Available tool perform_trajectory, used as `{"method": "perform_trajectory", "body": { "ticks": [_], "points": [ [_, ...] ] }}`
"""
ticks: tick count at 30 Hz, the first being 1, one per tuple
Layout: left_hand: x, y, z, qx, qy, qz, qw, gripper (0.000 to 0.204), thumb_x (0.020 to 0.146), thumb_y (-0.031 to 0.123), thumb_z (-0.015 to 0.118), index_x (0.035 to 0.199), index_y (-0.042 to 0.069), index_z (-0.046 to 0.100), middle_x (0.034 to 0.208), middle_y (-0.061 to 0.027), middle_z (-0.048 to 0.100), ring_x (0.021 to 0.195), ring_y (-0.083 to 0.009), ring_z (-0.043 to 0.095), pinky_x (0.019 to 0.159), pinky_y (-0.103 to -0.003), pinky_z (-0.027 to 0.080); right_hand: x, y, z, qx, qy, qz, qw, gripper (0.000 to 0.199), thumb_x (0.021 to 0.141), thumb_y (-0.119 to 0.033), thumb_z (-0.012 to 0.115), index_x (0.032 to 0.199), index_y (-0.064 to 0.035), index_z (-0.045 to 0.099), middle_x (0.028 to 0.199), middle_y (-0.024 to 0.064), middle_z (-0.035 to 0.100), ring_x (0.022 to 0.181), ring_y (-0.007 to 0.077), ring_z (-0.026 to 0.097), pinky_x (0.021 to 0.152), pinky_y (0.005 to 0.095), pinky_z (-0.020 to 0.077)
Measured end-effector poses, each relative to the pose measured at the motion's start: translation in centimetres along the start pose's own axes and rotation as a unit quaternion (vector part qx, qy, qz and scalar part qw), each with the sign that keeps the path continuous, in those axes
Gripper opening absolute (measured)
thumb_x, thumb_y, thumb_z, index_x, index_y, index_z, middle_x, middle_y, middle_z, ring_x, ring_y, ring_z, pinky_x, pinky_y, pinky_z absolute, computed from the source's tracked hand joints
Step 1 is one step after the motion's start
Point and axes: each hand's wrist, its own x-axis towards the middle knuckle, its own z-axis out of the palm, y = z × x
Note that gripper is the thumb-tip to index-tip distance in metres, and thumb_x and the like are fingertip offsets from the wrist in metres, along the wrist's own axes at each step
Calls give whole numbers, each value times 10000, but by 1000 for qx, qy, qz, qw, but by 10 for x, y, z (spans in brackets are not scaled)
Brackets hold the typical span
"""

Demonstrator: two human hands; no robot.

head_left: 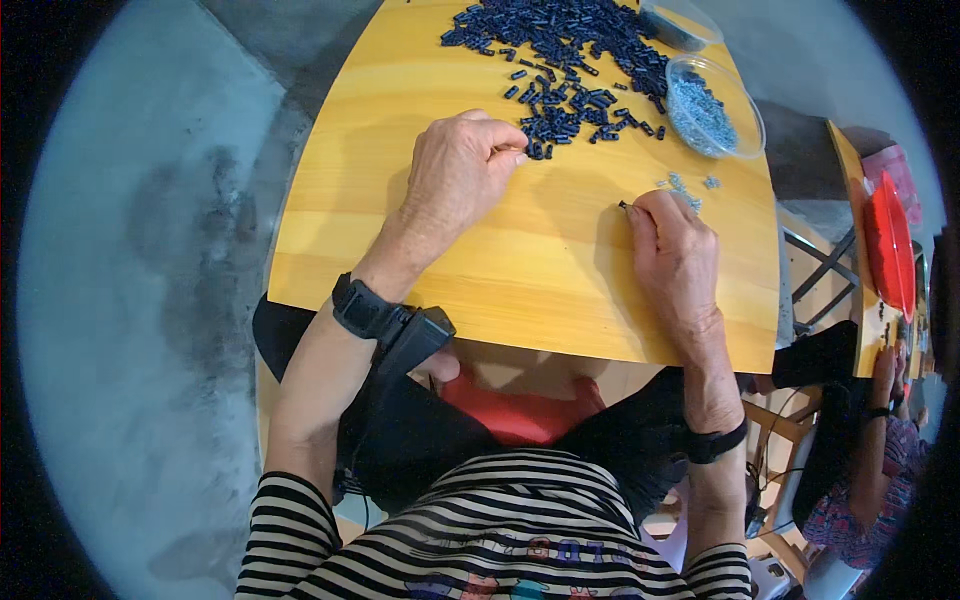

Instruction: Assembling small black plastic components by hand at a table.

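Observation:
A loose heap of small dark plastic pieces [565, 40] covers the far part of the yellow wooden table [400, 270], thinning out toward me. My left hand [460, 165] is at the near edge of these pieces, thumb and forefinger pinched together; what they hold, if anything, I cannot make out. Farther right, my right hand [675, 245] pinches one small dark piece [624, 205] just above the tabletop. Several tiny light-blue parts [680, 185] lie beside its knuckles. A clear round tub [752, 125] with many light-blue parts stands beyond that hand.
A second clear tub [700, 28] stands at the far right edge. To the right, another table [848, 165] holds a red tray [888, 245], with a co-worker's arm [872, 450] close to it. The table's near edge curves above my lap.

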Motion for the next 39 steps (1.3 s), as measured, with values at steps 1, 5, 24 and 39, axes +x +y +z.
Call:
{"method": "perform_trajectory", "body": {
  "ticks": [1,5,24,39],
  "points": [
    [2,-3,1,1,-3,-6,1000,131,746,106,703,862,47,707,743,-91,644,644,-208,618,598,-306,486,2,2,2,-29,-8,-11,999,109,821,-85,603,771,-35,521,720,142,584,654,348,604,566,426,481],
    [2,-3,7,-25,-12,-20,999,180,742,105,703,915,55,705,747,-93,629,646,-231,608,610,-318,485,10,8,9,-47,-12,-34,998,128,820,-95,605,763,-39,504,736,133,579,653,344,602,561,425,483],
    [4,0,13,21,-22,74,997,174,729,73,716,900,42,697,806,-113,628,734,-277,627,649,-354,502,6,28,-31,37,49,62,996,114,775,-28,671,883,-19,638,795,129,631,686,280,635,613,331,499],
    [7,-5,21,-19,-20,161,987,137,736,24,687,862,79,687,740,-67,579,680,-213,602,582,-309,482,34,45,2,-86,-4,-7,996,60,811,-128,620,822,-71,602,813,122,599,734,360,610,656,444,490]
  ]
}}
